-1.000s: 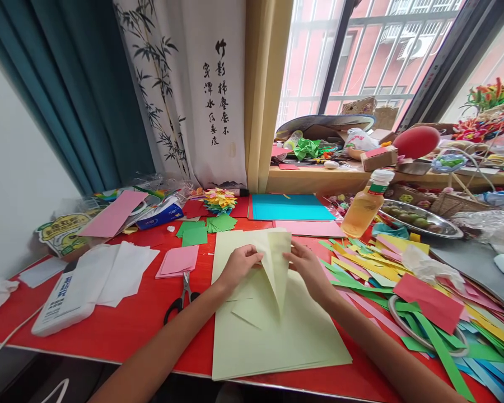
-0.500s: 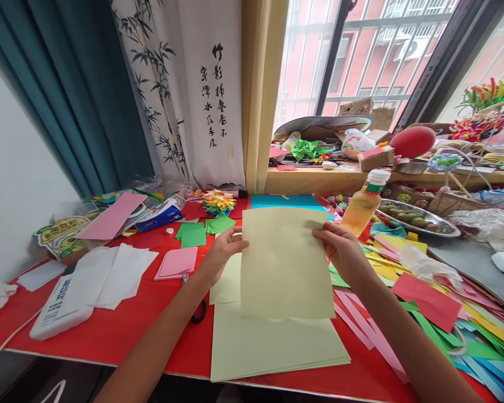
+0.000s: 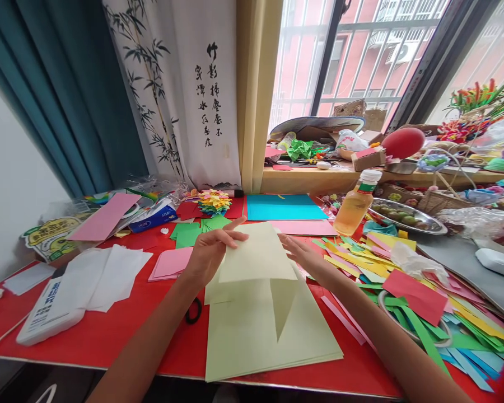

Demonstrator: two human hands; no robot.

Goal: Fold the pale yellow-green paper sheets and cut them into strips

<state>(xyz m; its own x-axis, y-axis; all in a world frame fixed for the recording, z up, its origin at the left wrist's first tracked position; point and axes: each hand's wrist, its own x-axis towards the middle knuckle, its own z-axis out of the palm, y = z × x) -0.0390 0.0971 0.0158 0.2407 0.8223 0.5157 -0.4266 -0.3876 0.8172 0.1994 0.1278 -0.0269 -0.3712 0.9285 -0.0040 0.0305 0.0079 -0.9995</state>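
Pale green paper, thin and bent, makes the sheet [image 3: 256, 252] held above a stack of flat sheets [image 3: 243, 352] on the red bench [image 3: 105, 336]; it lies at three o'clock from the left hand [image 3: 210, 248], which pinches its left edge with one finger raised, and at nine from the right hand [image 3: 304, 254], whose straightened fingers are just beside the right edge, closed on nothing visible. The left hand is nearer, the bend obscuring the long axis; narrow paper strips [image 3: 424, 340] heap loosely at the right hand's four o'clock.
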